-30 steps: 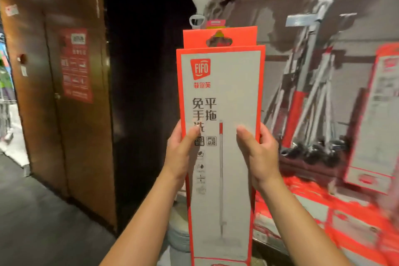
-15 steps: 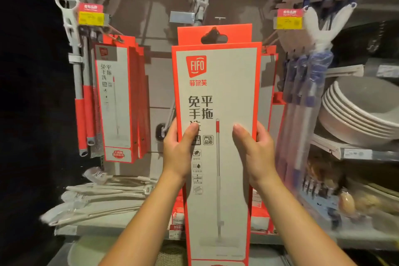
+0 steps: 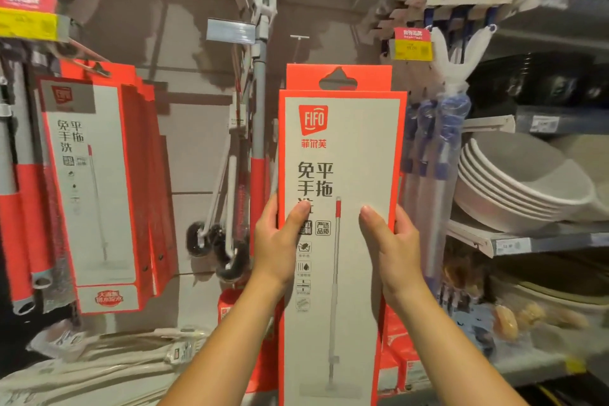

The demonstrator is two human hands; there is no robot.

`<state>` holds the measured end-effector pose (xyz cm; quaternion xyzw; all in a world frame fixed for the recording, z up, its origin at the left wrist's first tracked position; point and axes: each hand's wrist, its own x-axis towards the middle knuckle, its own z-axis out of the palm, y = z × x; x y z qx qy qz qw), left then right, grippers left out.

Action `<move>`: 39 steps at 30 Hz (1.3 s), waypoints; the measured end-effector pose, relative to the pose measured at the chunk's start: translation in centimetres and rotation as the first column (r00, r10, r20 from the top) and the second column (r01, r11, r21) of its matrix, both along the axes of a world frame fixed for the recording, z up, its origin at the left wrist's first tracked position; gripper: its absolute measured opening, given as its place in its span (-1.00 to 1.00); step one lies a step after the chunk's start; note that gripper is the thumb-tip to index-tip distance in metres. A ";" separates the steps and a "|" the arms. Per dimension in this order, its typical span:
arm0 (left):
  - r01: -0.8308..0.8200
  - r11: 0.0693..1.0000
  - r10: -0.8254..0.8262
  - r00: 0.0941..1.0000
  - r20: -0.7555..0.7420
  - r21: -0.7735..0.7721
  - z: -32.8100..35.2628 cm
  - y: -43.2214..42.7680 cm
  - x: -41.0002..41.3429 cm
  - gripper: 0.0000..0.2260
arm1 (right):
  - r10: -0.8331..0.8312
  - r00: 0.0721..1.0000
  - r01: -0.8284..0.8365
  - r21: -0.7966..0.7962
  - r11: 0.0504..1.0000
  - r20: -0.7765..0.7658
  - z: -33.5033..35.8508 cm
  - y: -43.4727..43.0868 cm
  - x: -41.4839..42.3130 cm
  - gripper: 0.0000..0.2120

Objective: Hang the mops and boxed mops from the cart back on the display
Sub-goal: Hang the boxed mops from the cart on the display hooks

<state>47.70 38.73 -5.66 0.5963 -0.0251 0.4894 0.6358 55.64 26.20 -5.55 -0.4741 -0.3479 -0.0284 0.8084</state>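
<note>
Orange-and-white cardboard mop box [image 3: 342, 148] (logo reads FIFO), right of the hung matching boxes [image 3: 95, 191]: my left hand [image 3: 280, 250] and right hand [image 3: 395, 250] pinch its edges.

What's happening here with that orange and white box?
A person holds a boxed mop upright in front of the display. The left hand and right hand grip its side edges, thumbs on the front. Its hang hole is at the top, but I cannot tell whether it sits on a hook. Matching boxes hang to the left.
</note>
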 end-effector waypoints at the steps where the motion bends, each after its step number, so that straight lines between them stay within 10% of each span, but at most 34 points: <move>1: 0.014 1.000 -0.014 1.000 -0.002 0.002 -0.1 0.4 0.6 -0.67 | -0.009 1.000 0.009 0.000 1.000 -0.008 -0.2 0.2 0.5 -0.71; 19: 0.163 0.986 -0.164 0.985 -0.046 -0.013 -1.1 1.4 14.4 -0.76 | -0.112 0.991 0.112 -0.004 0.994 -0.074 -1.2 0.6 12.5 -0.81; 39: -0.085 0.995 0.080 0.993 0.088 0.056 6.2 -0.3 30.4 -0.62 | 0.108 0.991 -0.112 0.048 0.993 0.083 6.7 0.6 31.3 -0.71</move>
